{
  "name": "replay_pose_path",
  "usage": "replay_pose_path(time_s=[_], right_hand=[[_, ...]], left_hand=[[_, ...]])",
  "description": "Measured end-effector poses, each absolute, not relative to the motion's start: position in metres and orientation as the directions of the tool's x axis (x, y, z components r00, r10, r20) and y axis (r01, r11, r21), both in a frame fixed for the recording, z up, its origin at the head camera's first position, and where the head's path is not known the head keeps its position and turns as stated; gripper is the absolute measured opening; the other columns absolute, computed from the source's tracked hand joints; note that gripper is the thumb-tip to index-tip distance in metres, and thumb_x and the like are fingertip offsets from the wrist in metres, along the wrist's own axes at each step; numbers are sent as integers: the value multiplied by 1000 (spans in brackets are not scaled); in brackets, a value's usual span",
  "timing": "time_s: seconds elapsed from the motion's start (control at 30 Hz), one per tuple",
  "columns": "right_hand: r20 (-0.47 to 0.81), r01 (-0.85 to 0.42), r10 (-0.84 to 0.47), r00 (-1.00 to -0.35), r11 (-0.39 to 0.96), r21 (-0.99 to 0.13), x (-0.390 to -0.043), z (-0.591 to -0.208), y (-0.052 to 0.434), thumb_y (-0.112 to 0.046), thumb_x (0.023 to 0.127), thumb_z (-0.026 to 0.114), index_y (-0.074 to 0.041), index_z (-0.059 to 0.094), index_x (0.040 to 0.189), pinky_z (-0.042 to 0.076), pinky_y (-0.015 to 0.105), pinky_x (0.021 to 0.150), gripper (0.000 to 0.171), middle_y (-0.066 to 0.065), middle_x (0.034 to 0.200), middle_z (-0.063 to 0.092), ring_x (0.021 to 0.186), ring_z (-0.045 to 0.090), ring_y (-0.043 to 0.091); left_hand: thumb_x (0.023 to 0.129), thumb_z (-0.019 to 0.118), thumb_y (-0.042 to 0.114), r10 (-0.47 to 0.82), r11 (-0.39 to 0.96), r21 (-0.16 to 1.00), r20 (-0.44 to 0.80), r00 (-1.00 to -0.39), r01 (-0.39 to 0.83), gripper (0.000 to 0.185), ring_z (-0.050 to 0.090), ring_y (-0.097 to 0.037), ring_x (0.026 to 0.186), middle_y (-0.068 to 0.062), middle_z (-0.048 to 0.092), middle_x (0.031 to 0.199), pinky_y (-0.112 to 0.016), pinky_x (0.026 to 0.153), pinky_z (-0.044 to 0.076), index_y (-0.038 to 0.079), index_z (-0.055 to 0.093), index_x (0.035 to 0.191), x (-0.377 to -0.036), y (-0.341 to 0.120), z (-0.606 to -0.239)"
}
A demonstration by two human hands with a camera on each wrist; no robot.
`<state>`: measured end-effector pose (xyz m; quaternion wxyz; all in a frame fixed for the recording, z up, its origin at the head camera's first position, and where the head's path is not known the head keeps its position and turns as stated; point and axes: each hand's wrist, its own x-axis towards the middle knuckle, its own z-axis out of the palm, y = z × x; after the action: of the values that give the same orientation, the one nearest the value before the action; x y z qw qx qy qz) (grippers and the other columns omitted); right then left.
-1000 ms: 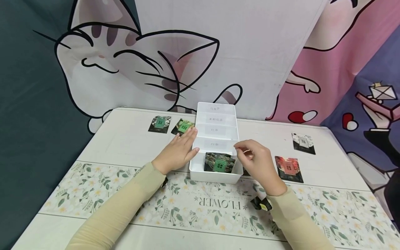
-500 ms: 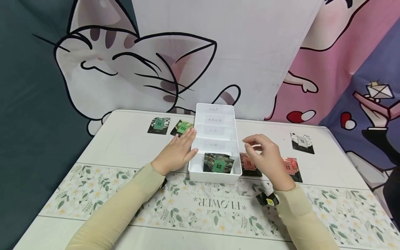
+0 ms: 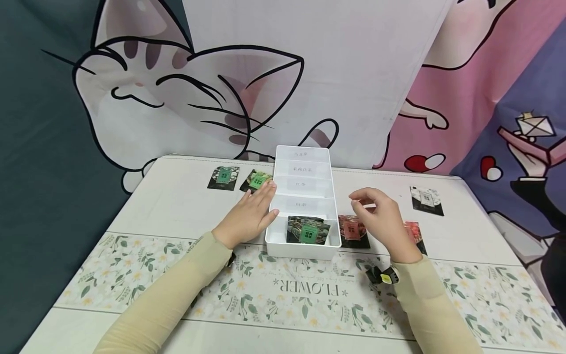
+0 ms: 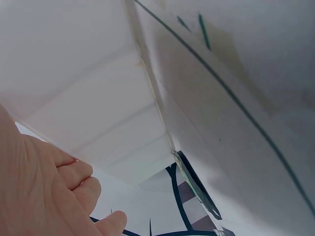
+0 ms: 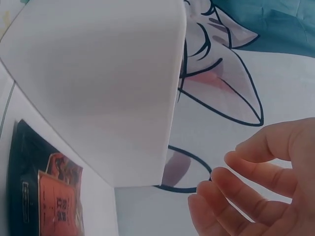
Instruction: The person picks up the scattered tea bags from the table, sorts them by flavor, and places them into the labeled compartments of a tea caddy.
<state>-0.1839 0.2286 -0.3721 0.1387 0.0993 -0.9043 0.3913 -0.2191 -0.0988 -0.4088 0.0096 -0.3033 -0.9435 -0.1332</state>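
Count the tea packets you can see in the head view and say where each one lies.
6: one in the box's front compartment; two left of the box; one right of it; one partly behind the right hand; one far right. More may be hidden.

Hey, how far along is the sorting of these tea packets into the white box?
Done: one green-label packet lies in the nearest compartment of the white box.
In hand: nothing held. The left hand rests against the box's left wall; the right hand hovers empty above a red-label packet.
Left: that packet, another red one, a black-and-white one and two green ones on the table.
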Motion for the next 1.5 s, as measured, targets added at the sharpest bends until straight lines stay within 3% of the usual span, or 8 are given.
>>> replay_pose_path(time_s=[0.17,0.43,0.67,0.87,1.2,1.33,1.5], right_hand=[[324,-266,-49,-945,690,-673,-188,-375,234,-8,98,60,-2,72,110,58,47,83,17,16,111,70,99,66,29],[327,-216,20,-945,713,-667,-197,-383,252,-13,99,60,-4,73,109,51,24,78,19,15,106,71,95,65,26],[304,-165,65,-950,723,-671,-204,-387,267,-14,101,58,-1,71,112,50,36,79,22,18,107,70,98,62,28],[297,-118,114,-948,740,-662,-213,-393,285,-16,101,56,-1,71,113,46,31,71,24,16,102,70,91,59,22],[249,-40,165,-954,754,-656,-225,-396,316,-19,101,53,0,69,116,44,34,75,29,19,104,69,90,57,22],[240,-15,183,-953,766,-642,-230,-396,330,-20,101,54,0,69,117,45,29,73,30,20,105,70,85,58,15],[175,14,185,-967,724,-689,-237,-396,345,-23,102,54,2,67,121,50,14,65,34,19,107,68,75,60,-4]], left_hand=[[110,28,45,571,778,246,110,-814,578,69,9,-28,156,-13,12,168,-56,124,14,1,12,161,-220,-99,-410],[110,29,45,571,780,236,112,-813,580,69,8,-27,156,-15,14,168,-57,123,16,1,13,161,-220,-99,-411],[110,29,46,568,781,235,116,-815,578,69,9,-27,156,-14,13,168,-57,123,16,1,13,161,-220,-99,-412],[110,27,46,565,784,234,112,-817,574,70,8,-26,156,-15,15,168,-56,124,16,2,12,161,-220,-99,-412],[110,29,46,563,788,228,113,-819,572,70,11,-29,156,-15,14,168,-56,124,15,1,12,161,-219,-100,-411],[110,29,45,564,787,235,102,-819,571,70,10,-28,156,-14,12,168,-55,124,13,1,12,161,-219,-99,-411],[110,29,44,567,786,230,101,-818,573,69,11,-30,156,-14,12,168,-55,124,14,0,13,161,-218,-99,-410]])
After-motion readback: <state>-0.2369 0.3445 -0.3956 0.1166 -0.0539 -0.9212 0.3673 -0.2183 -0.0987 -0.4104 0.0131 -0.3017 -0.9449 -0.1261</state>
